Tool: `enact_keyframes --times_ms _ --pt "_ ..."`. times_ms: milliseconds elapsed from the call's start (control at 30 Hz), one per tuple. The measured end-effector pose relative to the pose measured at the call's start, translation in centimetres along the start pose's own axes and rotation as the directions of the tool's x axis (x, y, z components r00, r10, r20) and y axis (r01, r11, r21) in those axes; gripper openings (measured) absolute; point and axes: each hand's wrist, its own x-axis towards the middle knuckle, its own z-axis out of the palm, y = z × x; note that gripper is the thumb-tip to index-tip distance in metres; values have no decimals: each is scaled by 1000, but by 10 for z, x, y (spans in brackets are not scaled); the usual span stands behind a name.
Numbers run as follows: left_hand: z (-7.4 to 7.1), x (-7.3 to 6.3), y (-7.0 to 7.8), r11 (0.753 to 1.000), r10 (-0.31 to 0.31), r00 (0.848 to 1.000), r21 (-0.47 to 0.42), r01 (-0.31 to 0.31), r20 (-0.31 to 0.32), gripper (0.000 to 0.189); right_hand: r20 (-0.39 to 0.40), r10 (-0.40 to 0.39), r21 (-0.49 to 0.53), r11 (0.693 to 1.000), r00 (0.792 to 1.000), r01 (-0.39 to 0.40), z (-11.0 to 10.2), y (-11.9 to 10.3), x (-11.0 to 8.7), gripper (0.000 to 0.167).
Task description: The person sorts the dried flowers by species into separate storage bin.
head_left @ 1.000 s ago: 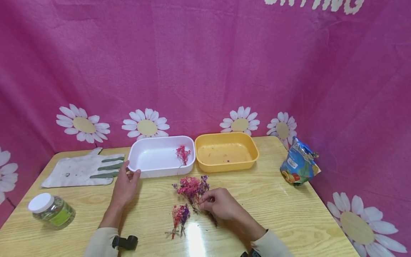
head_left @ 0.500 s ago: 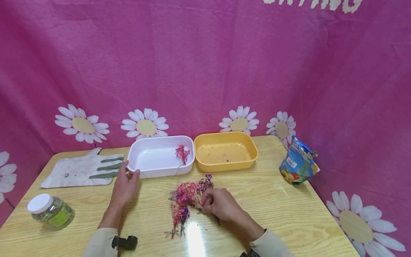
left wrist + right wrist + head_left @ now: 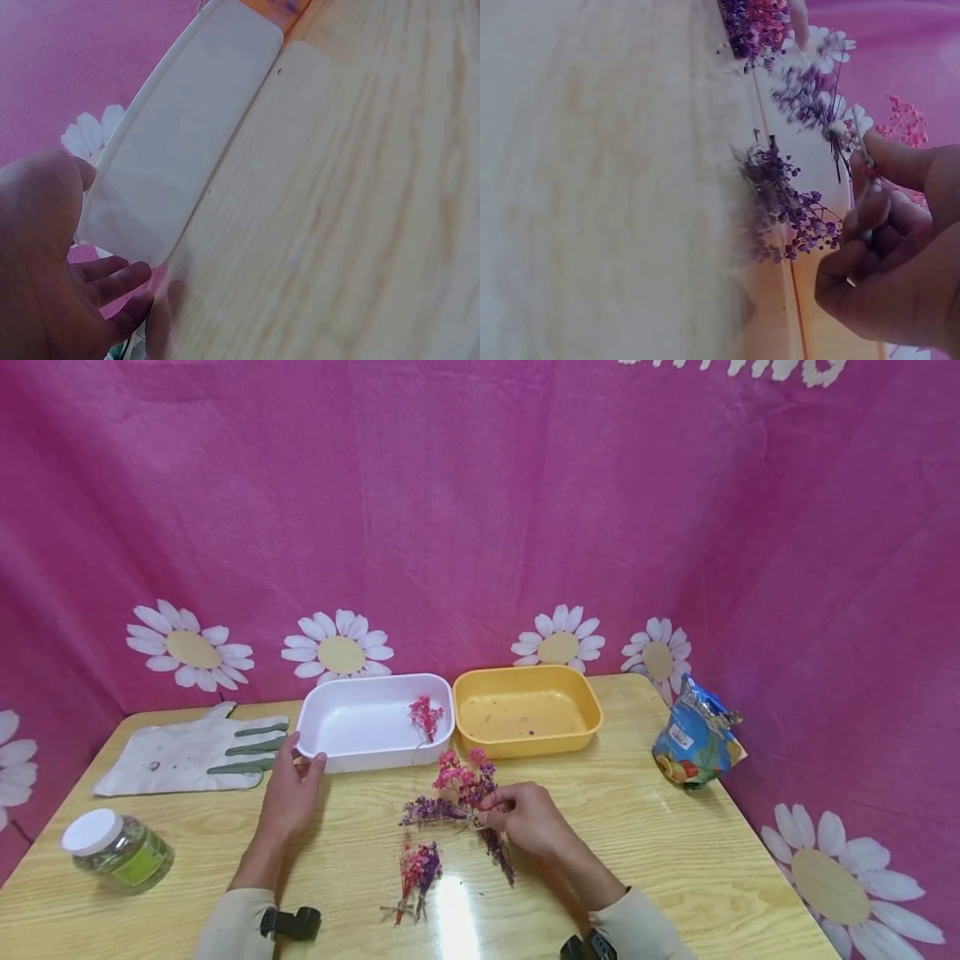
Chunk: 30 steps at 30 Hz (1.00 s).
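Observation:
My left hand (image 3: 292, 793) grips the near-left corner of a white plastic tray (image 3: 352, 727), thumb and fingers at its rim and end wall. A pink dried-flower sprig (image 3: 426, 717) lies inside the tray's right end. In front of the trays, my right hand (image 3: 528, 818) pinches a pink dried-flower sprig (image 3: 453, 772) by its thin stem. Purple dried flowers (image 3: 431, 810) lie just left of those fingertips, and more purple sprigs (image 3: 780, 202) show beside the hand in the right wrist view. Nearer the body rests a small pink and purple bunch (image 3: 416, 868).
A yellow tray (image 3: 525, 742) stands right beside the white one. To the left are a work glove (image 3: 180, 756) with green-grey fingertips and a white-lidded jar (image 3: 123, 852). A blue foil packet (image 3: 693, 739) sits at the right table edge.
My right hand has raised the pink sprig away from the purple flowers, toward the trays. The pile has spread apart, with purple sprigs now showing separately. My left hand stays on the white tray.

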Motion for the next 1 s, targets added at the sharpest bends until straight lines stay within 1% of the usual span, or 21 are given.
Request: enact_keyframes --times_ms 67,133,233,433,600,667,800,933,1000 --pt "0 1 0 1000 2 1000 -1 -2 0 68 6 2 68 998 1000 -3 -2 0 2 13" --pt "0 1 0 1000 1 1000 -1 -1 2 68 18 5 109 994 1000 -7 -3 1 3 17" --pt "0 0 0 1000 -3 1000 -1 3 5 69 48 13 118 993 999 -19 -6 3 4 20" --pt "0 0 0 1000 -8 1000 0 8 9 69 112 52 145 987 992 -68 -8 2 3 22" --pt "0 1 -1 1000 -1 1000 1 1 1 69 142 47 156 985 989 -70 -8 0 2 21" --pt "0 1 -1 1000 3 1000 0 -3 -1 68 148 40 164 984 988 -64 -9 -1 2 21" --pt "0 0 -1 1000 13 1000 0 -13 -3 67 125 14 130 991 992 -31 -9 0 4 20" --pt "0 0 -1 1000 18 1000 -2 -18 -8 67 96 -4 140 990 995 -10 -8 0 6 22" --pt "1 -1 -1 1000 13 1000 -4 -13 -6 68 82 1 156 988 997 -14 -8 -1 7 22"
